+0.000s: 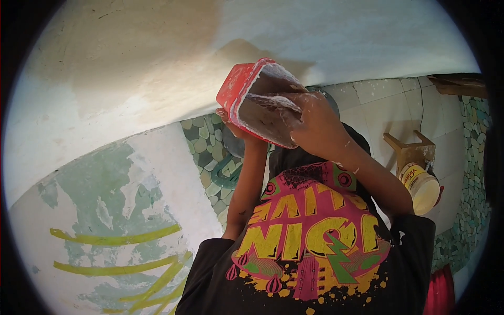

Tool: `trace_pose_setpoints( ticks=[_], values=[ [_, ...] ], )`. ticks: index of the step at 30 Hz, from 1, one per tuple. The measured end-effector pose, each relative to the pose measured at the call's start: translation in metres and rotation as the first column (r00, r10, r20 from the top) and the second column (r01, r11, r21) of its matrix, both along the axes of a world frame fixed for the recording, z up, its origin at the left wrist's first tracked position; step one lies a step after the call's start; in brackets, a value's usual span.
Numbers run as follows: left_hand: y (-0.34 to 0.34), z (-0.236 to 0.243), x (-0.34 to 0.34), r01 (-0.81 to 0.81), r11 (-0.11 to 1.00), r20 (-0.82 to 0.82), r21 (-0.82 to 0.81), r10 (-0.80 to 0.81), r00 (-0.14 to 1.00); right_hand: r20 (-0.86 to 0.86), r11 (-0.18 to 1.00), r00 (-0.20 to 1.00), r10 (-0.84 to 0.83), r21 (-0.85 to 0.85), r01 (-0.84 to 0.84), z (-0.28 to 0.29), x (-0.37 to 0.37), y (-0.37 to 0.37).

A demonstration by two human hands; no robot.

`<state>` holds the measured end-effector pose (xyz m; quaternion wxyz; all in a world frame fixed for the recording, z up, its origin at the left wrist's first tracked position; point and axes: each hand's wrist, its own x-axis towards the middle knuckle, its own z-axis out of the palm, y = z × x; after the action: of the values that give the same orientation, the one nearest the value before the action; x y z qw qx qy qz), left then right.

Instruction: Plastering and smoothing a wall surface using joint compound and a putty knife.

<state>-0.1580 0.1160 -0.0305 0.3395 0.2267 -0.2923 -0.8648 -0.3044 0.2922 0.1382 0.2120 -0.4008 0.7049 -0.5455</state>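
A red plastic container (231, 82) with pale paste smeared round its inside is tilted in front of me. My left hand (235, 125) grips it from below at its left side, with the fingertips on its outer wall. My right hand (315, 118) reaches into the opening from the right, closed on a tool (268, 101) coated in whitish paste; the tool's exact shape is hard to make out. White flecks mark my right wrist.
A pale wall (131, 63) runs ahead, and a patchy surface with yellow tape (115, 239) lies at left. Below are pebble-patterned flooring (202, 144), a green object (223, 173) and tiles (375, 100). At right stand a wooden stool (407, 149) and a cream bucket (422, 194).
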Motion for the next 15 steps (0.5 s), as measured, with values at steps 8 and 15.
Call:
trace_pose_setpoints(
  ticks=[8, 15],
  values=[
    [-0.011, -0.036, 0.02, -0.004, 1.0, 0.018, -0.012, 0.004, 1.0, 0.249, 0.999, 0.968, 0.013, 0.026, -0.02, -0.003, -0.004, 0.005],
    [0.026, 0.027, -0.022, 0.012, 0.998, -0.063, -0.067, -0.016, 0.998, 0.206, 0.988, 0.97, -0.131, -0.047, 0.144, -0.011, 0.002, 0.008]
  ],
)
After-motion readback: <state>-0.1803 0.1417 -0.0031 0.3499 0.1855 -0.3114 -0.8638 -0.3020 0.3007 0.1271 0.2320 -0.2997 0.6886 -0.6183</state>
